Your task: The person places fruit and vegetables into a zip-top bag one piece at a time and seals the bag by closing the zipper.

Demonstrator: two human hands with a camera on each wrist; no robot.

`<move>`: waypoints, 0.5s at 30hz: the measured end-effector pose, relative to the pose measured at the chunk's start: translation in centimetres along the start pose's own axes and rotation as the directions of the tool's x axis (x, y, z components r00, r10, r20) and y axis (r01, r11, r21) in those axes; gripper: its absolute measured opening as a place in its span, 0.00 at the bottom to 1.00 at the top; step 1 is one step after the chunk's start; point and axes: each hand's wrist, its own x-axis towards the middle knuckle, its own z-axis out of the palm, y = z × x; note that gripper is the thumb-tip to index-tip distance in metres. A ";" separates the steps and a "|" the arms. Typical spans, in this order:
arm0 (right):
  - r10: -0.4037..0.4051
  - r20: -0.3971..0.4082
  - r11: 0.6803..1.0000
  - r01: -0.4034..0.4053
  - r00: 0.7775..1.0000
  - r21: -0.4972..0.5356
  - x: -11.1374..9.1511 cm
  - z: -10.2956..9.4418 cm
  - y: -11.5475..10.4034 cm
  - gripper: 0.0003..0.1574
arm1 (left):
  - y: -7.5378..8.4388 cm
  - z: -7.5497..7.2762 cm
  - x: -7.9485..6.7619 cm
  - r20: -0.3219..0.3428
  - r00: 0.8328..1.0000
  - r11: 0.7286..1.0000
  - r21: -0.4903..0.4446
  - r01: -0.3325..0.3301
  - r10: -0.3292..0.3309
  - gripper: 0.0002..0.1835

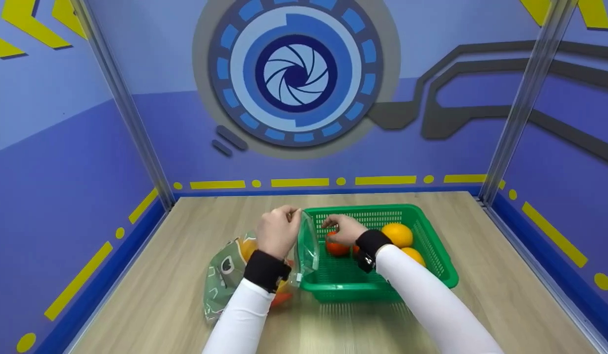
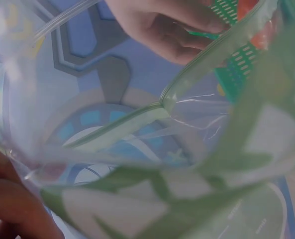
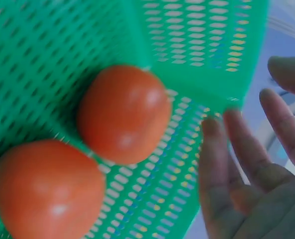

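My left hand point(image 1: 278, 233) pinches the rim of a clear zip bag point(image 1: 307, 246) with a green printed side, beside the basket's left end. Orange and red produce shows through the bag's plastic. In the left wrist view the bag's zip mouth point(image 2: 161, 105) gapes, and my left fingers point(image 2: 18, 209) hold its edge. My right hand point(image 1: 347, 230) hovers above the green basket point(image 1: 353, 287), fingers spread and holding nothing. Below it are two tomatoes, a nearer one point(image 3: 50, 191) and another point(image 3: 125, 114) by the basket wall. The right forearm partly hides the second tomato in the head view.
Two oranges, one at the back point(image 1: 398, 235) and one partly behind the right sleeve point(image 1: 414, 255), sit in the basket's right part. The wooden table point(image 1: 195, 221) is bounded by blue printed panels point(image 1: 156, 118) with metal corner posts point(image 1: 522, 98).
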 end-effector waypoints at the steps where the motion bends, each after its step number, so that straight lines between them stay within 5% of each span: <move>1: 0.020 0.002 0.999 -0.020 1.000 -0.025 0.0 0.2 0.2 0.25 | 0.0 0.0 0.0 0.002 1.000 1.000 -0.002 0.000 0.001 0.10; 8: 0.117 0.048 0.984 -0.109 0.992 -0.139 0.4 1.4 1.5 0.46 | -0.1 0.1 -0.1 0.010 1.000 1.000 -0.008 0.006 -0.006 0.11; 15: 0.137 0.043 0.960 -0.122 0.990 -0.253 0.2 2.6 1.4 0.50 | -0.1 0.0 -0.1 0.020 1.000 1.000 -0.018 0.022 -0.022 0.11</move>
